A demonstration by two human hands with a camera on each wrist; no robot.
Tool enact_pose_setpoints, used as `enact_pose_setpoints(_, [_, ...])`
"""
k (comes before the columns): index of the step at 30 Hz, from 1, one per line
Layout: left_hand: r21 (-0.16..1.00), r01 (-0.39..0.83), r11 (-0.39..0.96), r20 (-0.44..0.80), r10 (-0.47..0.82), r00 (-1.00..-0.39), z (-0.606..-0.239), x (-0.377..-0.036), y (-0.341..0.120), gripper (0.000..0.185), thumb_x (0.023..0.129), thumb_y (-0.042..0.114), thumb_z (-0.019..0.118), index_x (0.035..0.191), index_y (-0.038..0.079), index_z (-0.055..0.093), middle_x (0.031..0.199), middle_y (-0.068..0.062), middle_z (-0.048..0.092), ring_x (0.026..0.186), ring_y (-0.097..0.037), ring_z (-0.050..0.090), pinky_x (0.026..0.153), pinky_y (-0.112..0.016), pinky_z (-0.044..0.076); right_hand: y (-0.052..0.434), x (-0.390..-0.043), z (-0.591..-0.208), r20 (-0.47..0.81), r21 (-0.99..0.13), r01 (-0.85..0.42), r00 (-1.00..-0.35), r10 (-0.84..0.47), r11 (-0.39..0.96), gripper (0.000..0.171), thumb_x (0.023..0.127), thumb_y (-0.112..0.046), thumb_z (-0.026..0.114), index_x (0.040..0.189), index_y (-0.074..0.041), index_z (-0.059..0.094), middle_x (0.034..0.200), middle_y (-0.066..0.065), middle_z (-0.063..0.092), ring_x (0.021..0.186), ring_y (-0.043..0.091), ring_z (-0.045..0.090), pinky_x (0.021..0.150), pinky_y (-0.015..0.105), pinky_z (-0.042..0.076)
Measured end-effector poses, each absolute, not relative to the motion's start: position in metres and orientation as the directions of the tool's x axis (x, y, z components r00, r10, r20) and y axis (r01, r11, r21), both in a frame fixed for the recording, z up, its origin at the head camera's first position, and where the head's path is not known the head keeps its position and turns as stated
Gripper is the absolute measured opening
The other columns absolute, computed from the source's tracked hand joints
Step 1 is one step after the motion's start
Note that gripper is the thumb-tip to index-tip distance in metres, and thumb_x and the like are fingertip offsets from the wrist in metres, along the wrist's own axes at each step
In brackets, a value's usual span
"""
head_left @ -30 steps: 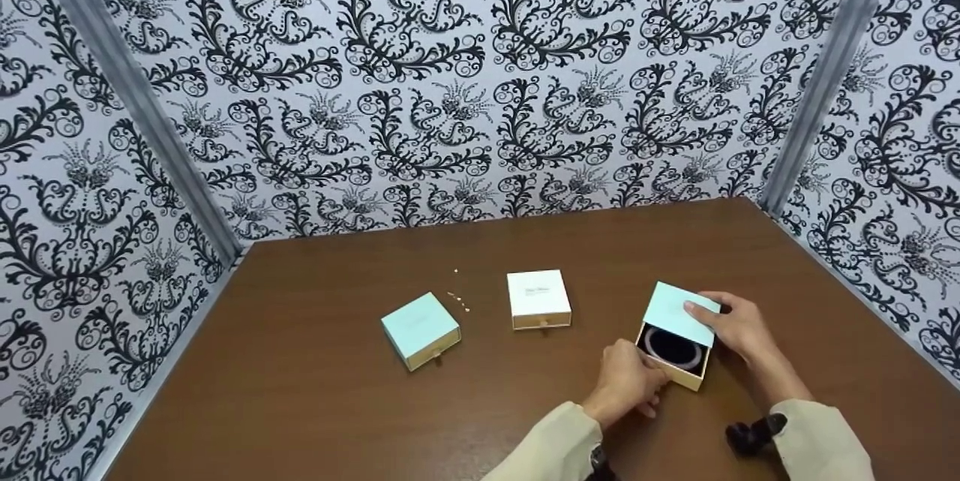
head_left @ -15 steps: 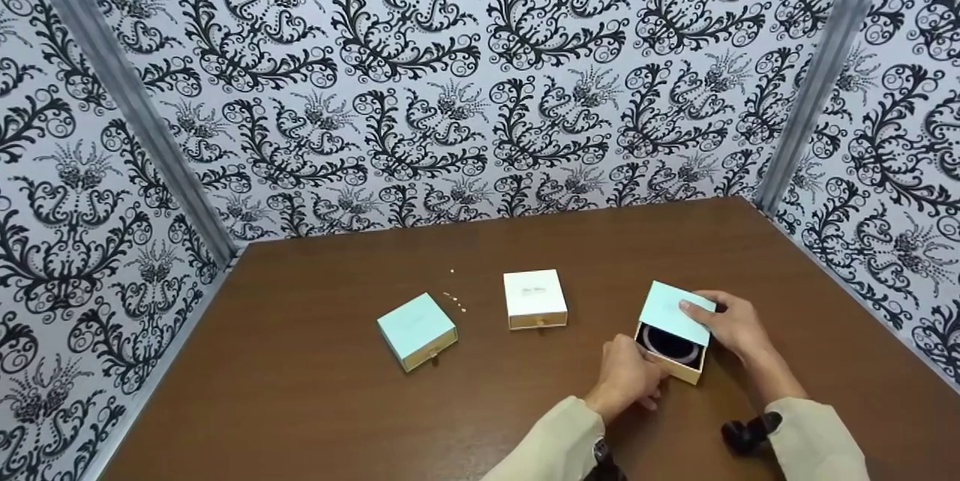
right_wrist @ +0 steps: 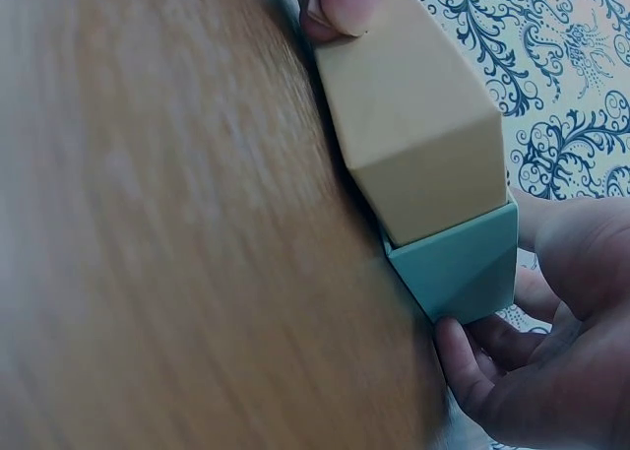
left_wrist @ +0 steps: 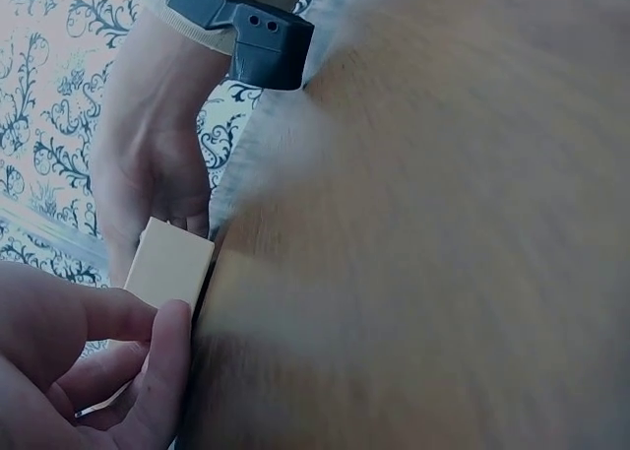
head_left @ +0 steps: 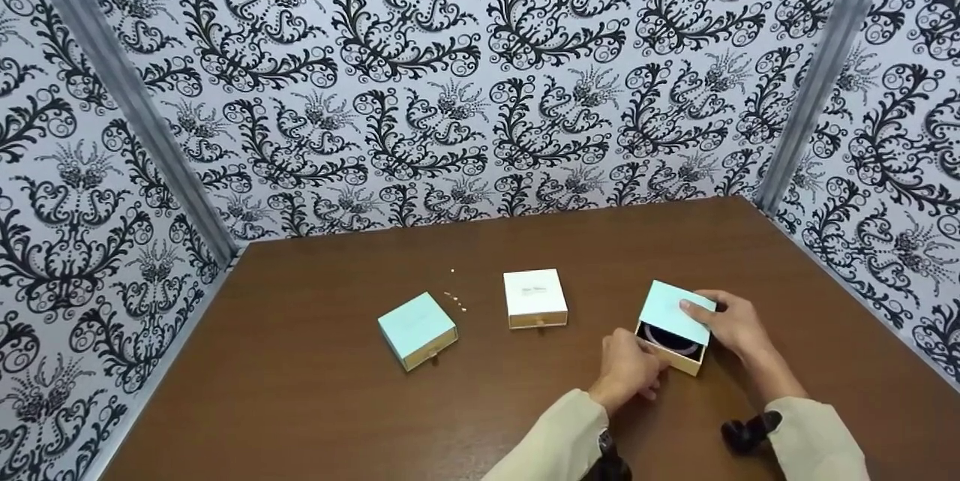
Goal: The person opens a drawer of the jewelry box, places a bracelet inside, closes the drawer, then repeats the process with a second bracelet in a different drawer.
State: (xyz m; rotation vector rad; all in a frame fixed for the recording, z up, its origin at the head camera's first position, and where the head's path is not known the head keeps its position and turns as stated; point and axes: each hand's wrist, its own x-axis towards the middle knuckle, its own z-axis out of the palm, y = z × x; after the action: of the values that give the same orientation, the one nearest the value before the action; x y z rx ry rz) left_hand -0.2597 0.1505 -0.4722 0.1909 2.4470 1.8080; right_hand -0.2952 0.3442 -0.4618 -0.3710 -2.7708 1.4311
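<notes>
The left hand [head_left: 626,370] pinches the tan drawer [head_left: 679,358] of a small box. The right hand [head_left: 731,325] grips its blue sleeve [head_left: 671,311]. The drawer is partly out on the table [head_left: 300,391].

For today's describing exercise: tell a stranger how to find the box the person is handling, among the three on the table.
Start at the brown table and go to its right side, nearest the person. There the left hand and right hand hold a mint-sleeved box. Unlike the closed mint box and white box, its tan drawer is partly slid out, showing a dark interior.
</notes>
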Motion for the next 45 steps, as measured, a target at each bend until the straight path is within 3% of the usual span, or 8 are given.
enact_pose_setpoints(12, [0.968,0.029,0.251,-0.004,0.13,-0.991,-0.475,-0.261,0.157,0.024,0.079,-0.006,0.073,0.057,0.003,0.068,0.038,0.002,0.048,0.028,-0.009,0.044,0.031,-0.028,0.045,0.345,-0.295,-0.464,-0.108,-0.798,0.202,-0.975,0.195,0.567,0.078,0.094,-0.056,0.061,0.143,0.004,0.047,0.152,0.036,0.034,0.129,0.043,0.041,0.104,0.05,0.038])
enact_pose_setpoints(22, [0.974,0.005,0.227,-0.021,0.112,-0.993,-0.475,-0.267,0.163,0.024,0.081,-0.004,0.074,0.058,0.002,0.067,0.04,-0.001,0.053,0.03,-0.01,0.048,0.031,-0.029,0.045,0.343,-0.297,-0.463,-0.091,-0.798,0.196,-0.974,0.208,0.569,0.078,0.094,-0.054,0.062,0.142,0.005,0.047,0.15,0.036,0.038,0.127,0.041,0.044,0.098,0.042,0.04])
enact_pose_setpoints(39, [0.95,-0.051,0.307,-0.077,0.072,-0.994,-0.467,-0.274,0.172,0.031,0.081,-0.002,0.076,0.055,0.005,0.061,0.038,0.003,0.046,0.029,-0.008,0.043,0.032,-0.027,0.044,0.344,-0.295,-0.46,-0.114,-0.81,0.21,-0.972,0.203,0.547,0.078,0.094,-0.054,0.062,0.144,0.004,0.046,0.153,0.036,0.034,0.134,0.044,0.038,0.108,0.052,0.036])
enact_pose_setpoints(45, [0.952,-0.053,0.3,-0.083,0.086,-0.993,-0.468,-0.277,0.172,0.029,0.083,0.002,0.076,0.057,0.005,0.064,0.038,0.003,0.047,0.029,-0.009,0.044,0.031,-0.025,0.042,0.344,-0.297,-0.462,-0.106,-0.802,0.208,-0.972,0.21,0.56,0.078,0.094,-0.055,0.063,0.143,0.004,0.048,0.151,0.035,0.038,0.127,0.041,0.043,0.1,0.044,0.04])
